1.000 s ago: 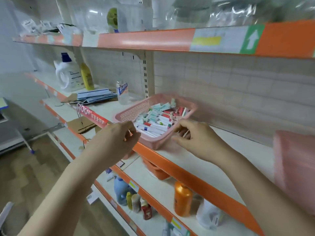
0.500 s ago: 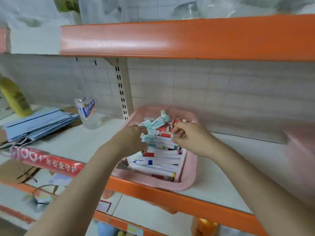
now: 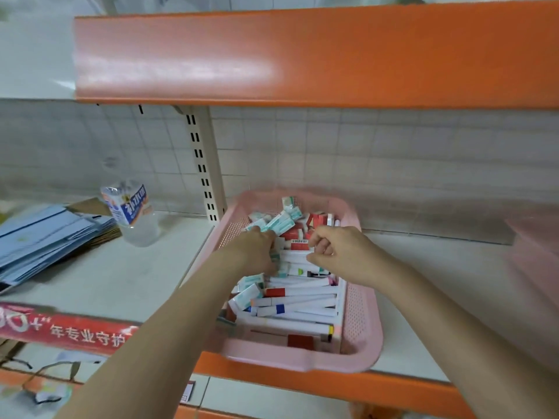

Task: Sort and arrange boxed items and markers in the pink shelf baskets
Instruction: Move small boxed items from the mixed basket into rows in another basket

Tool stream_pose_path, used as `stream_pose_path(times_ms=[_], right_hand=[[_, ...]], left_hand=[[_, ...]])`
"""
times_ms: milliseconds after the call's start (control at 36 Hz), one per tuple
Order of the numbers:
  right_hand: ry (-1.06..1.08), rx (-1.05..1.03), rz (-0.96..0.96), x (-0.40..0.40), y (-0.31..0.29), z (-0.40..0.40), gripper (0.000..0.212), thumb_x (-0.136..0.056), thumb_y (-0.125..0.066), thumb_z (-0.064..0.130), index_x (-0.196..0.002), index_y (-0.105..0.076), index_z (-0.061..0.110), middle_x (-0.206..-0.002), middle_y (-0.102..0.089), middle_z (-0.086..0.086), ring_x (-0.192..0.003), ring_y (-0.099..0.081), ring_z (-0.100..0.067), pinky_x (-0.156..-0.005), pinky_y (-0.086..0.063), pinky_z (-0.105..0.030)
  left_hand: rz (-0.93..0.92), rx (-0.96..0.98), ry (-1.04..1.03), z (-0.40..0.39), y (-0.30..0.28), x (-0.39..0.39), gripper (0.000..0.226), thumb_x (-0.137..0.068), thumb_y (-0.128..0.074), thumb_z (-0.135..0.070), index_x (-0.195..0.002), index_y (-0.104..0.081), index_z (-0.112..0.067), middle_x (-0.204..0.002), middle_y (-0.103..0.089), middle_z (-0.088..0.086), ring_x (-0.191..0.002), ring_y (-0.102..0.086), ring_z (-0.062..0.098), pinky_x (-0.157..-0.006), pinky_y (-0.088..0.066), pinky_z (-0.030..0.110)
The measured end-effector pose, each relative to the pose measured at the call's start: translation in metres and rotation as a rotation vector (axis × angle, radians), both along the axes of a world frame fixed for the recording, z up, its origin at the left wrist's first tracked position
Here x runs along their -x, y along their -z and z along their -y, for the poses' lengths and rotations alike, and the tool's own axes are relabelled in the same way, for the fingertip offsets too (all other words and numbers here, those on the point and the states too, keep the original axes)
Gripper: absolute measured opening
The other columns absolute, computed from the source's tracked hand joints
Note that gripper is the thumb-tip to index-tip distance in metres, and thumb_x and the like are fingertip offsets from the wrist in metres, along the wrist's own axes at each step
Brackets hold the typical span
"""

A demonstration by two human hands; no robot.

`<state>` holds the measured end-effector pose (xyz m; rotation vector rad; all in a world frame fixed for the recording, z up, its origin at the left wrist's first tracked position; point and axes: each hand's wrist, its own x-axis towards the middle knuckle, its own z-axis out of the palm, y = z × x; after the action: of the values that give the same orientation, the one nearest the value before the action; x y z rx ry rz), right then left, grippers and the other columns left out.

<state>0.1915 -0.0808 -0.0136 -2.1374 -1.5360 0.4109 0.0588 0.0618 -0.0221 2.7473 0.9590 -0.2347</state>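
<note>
Reaching deeper into pink basket (image 3: 363, 337), both hands now among boxes (image 3: 279, 223)

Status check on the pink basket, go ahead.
Both hands in pink basket. Left hand gripping teal boxes; right hand curled, contents unclear. Markers lie near front. Nothing blocking.

I see both forearms reaching forward, the left hand (image 3: 257, 247) palm down with its fingers bent, the right hand (image 3: 334, 252) curled close beside it.
</note>
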Motion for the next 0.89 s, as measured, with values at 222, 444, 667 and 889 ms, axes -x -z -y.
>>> stream_pose_path(times_ms=[222,444,667,889], right_hand=[[-0.006,0.01,0.004,-0.006,-0.001,-0.013,0.022,-0.09,-0.063,0.033,-0.109,-0.062,0.022,-0.093,-0.06,0.013,-0.089,-0.06,-0.007,-0.088,-0.053,-0.034],[-0.024,0.043,0.106,-0.017,-0.001,-0.028,0.012,-0.092,-0.058,0.025,-0.1,-0.065,0.02,-0.095,-0.067,0.007,-0.087,-0.064,-0.011,-0.084,-0.055,-0.038],[-0.054,0.189,0.209,-0.022,0.01,-0.06,0.022,-0.096,-0.051,0.019,-0.11,-0.067,0.015,-0.104,-0.068,-0.001,-0.081,-0.066,-0.02,-0.077,-0.056,-0.04],[-0.103,0.271,0.226,-0.015,0.016,-0.075,0.024,-0.089,-0.06,0.013,-0.112,-0.064,0.01,-0.111,-0.062,-0.006,-0.093,-0.063,-0.023,-0.082,-0.053,-0.037]], left_hand=[[-0.054,-0.046,0.043,0.006,0.002,-0.002,0.031,-0.087,-0.059,-0.033,-0.104,-0.039,-0.016,-0.096,-0.054,0.003,-0.089,-0.055,0.022,-0.075,-0.047,0.035],[-0.03,0.082,0.055,0.002,0.004,0.003,0.013,-0.094,-0.049,-0.021,-0.094,-0.036,-0.018,-0.085,-0.048,0.0,-0.072,-0.045,0.013,-0.066,-0.039,0.029],[0.008,0.126,0.036,-0.001,-0.001,0.018,0.006,-0.096,-0.045,-0.02,-0.101,-0.041,-0.02,-0.102,-0.054,0.003,-0.088,-0.056,0.019,-0.076,-0.048,0.033],[0.275,0.152,-0.043,-0.004,-0.024,0.039,0.022,-0.095,-0.043,-0.011,-0.116,-0.043,-0.015,-0.079,-0.051,-0.006,-0.064,-0.048,0.007,-0.055,-0.038,0.024]])
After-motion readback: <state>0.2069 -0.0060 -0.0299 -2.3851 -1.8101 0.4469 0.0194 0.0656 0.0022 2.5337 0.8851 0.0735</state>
